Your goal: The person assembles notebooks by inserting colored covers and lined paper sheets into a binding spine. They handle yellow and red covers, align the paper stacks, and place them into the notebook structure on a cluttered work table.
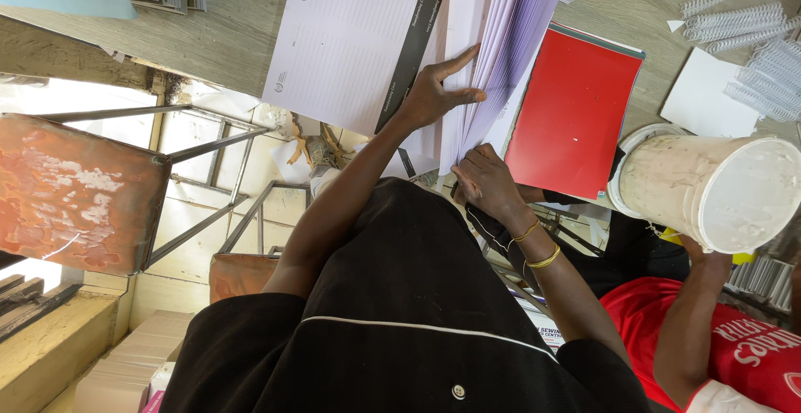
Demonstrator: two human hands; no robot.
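Right hand (488, 181): yours, fingers together on the near edge of the paper stack (492, 62), low on the fanned sheets.
Left hand (435, 94): spread flat, pressing the stack's left pages down; it grips nothing.
Handling: thin, floppy sheets that likely slip and crease; take them by the edge, near the bound side.
Beside it: red cover (576, 108) to the right.
Counter (642, 0): worn wood, wire binding coils (751, 46) far right, white bucket (713, 188) in another person's arm.

Bindery workshop: spiral coils (755, 25), paper stacks (501, 37)
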